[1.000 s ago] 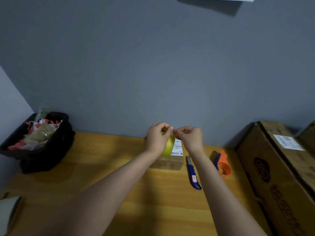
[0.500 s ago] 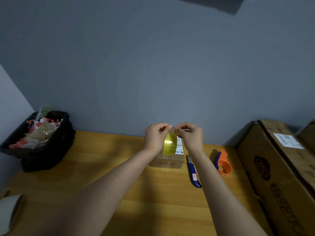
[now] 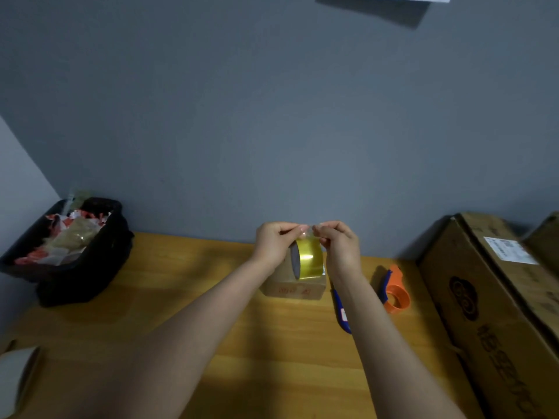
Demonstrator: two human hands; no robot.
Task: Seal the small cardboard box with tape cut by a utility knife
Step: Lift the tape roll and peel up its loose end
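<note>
A small cardboard box (image 3: 292,290) sits on the wooden table (image 3: 187,300) near the wall. Above it I hold a yellow tape roll (image 3: 308,257) between both hands. My left hand (image 3: 273,244) grips the roll's left side. My right hand (image 3: 338,247) pinches the tape at the roll's top, fingertips meeting those of the left. A blue utility knife (image 3: 343,316) lies on the table right of the box, partly hidden by my right forearm.
An orange tape dispenser (image 3: 396,293) lies right of the knife. A large cardboard carton (image 3: 496,300) fills the right side. A black bin (image 3: 69,252) full of scraps stands at the back left. A pale tape roll (image 3: 16,379) sits at the near left edge.
Both hands have lifted the tape roll slightly and turned it, so its shiny yellow face now shows toward me. The box and knife have not moved.
</note>
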